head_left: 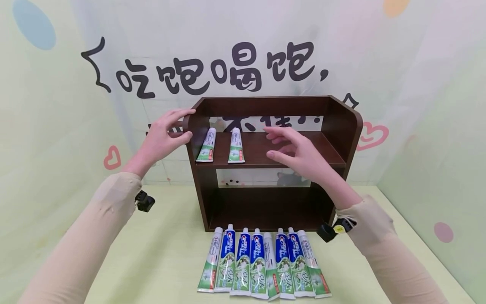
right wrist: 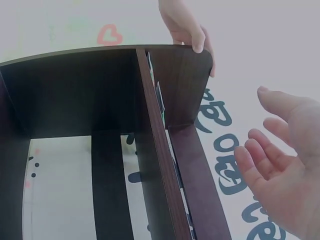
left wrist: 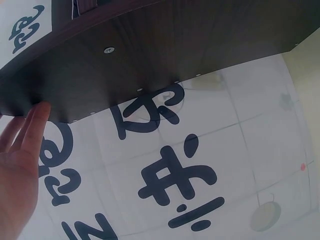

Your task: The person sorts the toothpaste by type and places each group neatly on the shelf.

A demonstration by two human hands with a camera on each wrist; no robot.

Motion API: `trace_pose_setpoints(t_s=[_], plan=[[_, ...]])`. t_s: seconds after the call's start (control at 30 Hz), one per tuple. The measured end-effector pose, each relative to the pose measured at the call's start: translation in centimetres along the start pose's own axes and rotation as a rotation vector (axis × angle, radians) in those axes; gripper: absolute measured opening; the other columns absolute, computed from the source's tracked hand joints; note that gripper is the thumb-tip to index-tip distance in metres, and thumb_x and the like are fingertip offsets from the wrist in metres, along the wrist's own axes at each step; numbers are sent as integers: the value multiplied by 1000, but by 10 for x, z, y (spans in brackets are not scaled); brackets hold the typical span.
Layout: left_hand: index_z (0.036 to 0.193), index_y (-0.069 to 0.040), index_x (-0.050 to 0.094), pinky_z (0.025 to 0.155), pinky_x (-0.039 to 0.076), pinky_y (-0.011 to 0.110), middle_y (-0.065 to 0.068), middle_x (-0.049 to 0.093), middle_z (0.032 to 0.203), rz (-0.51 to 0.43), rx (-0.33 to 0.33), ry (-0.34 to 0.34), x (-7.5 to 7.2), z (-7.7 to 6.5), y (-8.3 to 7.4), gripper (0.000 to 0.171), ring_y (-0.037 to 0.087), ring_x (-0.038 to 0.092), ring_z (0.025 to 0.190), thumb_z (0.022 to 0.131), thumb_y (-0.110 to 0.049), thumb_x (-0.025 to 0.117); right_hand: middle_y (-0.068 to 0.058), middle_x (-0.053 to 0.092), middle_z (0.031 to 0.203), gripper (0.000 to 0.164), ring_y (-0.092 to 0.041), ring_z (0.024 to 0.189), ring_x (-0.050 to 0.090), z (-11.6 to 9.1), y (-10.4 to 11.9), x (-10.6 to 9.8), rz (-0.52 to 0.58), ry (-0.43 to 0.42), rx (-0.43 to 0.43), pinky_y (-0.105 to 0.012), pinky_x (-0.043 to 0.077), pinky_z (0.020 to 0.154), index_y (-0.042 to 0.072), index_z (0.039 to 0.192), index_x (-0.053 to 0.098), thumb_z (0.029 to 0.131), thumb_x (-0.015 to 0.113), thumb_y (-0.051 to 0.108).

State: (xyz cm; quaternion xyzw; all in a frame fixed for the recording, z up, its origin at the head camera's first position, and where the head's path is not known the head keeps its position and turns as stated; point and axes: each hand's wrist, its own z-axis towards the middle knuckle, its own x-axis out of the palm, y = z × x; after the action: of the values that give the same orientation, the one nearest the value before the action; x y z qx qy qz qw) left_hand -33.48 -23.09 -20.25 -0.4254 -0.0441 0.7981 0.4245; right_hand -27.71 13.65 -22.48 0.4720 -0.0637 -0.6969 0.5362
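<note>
Dark wooden shelf unit (head_left: 343,122), centre of frame, smooth matt veneer; glossy plastic toothpaste tubes (head_left: 262,266) below it; matt cloth sleeves (head_left: 114,198); smooth printed backdrop (head_left: 57,126).

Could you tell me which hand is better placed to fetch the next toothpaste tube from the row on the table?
The right hand, probably: it hovers open and free before the upper shelf, while the left hand grips the rack's left side panel. The tubes lie below.
</note>
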Motion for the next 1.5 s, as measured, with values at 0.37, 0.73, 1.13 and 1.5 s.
trace_pose_setpoints(t_s=[0.37,0.73,1.13,1.5], plan=[[142,-25,54,90,54,15,-1,54,142,-13,-18,5,-1,-1,-2,53,2,61,100,91,-15,66,-7,59,134,55,-24,121,57,-26,-6,-5,-35,-20,-22,-20,53,95,19,144,50,92,69,21],[142,-24,54,92,55,19,-2,53,142,-19,-25,14,0,1,-3,53,14,63,106,91,-14,65,-9,60,131,56,-28,118,59,-49,-16,-7,-26,-63,-72,-13,53,91,15,142,52,90,71,12],[142,-25,54,90,54,15,-2,53,142,-18,-19,14,1,-1,-3,53,7,62,102,91,-14,65,-6,60,132,58,-4,113,56,-77,-30,-2,-61,-68,-30,-16,55,88,15,143,51,89,72,12],[142,-24,55,89,53,13,-2,54,141,-23,-7,6,1,0,-1,54,0,61,98,90,-12,66,-3,59,132,58,2,114,52,-101,-49,1,-71,-74,-5,-17,56,86,16,142,52,88,72,10]])
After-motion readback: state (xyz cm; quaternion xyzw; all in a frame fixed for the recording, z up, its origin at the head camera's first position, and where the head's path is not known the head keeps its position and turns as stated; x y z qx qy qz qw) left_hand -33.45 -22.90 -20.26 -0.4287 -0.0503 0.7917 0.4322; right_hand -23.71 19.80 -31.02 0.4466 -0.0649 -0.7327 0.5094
